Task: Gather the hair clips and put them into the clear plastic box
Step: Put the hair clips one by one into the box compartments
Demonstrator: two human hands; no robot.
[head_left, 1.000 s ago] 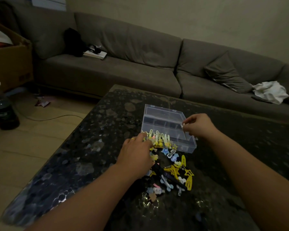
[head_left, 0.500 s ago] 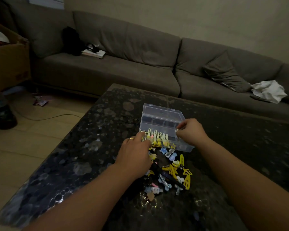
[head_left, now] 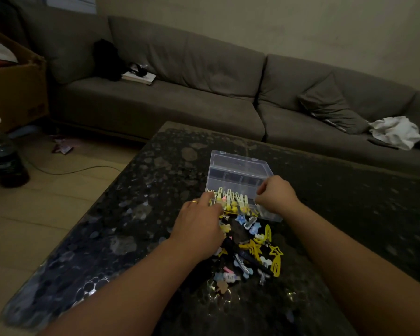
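The right hand (head_left: 274, 198) is curled, fingertips pinched together over the near right part of the clear plastic box (head_left: 238, 173); whether a clip sits in that pinch is too dark and small to tell. A second ago this hand was higher and further toward 2 o'clock, at the box's right rim; it has since come down and inward toward the row of clips, which I read as a placing stroke, one clip being set in.

The left hand (head_left: 199, 225), ring on one finger, lies palm down with fingers bent over the box's near left corner and the top of the pile. It has hardly shifted. Its fingertips are hidden among the clips, so I cannot tell whether it grips any or only steadies the box.

A row of yellow and white clips (head_left: 230, 200) stands along the box's near wall. The loose pile of hair clips (head_left: 250, 253), including yellow star shapes, lies just at 6 o'clock of the box on the dark speckled table (head_left: 121, 214). Most clips remain outside, so the job looks well short of done.

Beyond, at 12 o'clock, runs a grey sofa (head_left: 180, 93).
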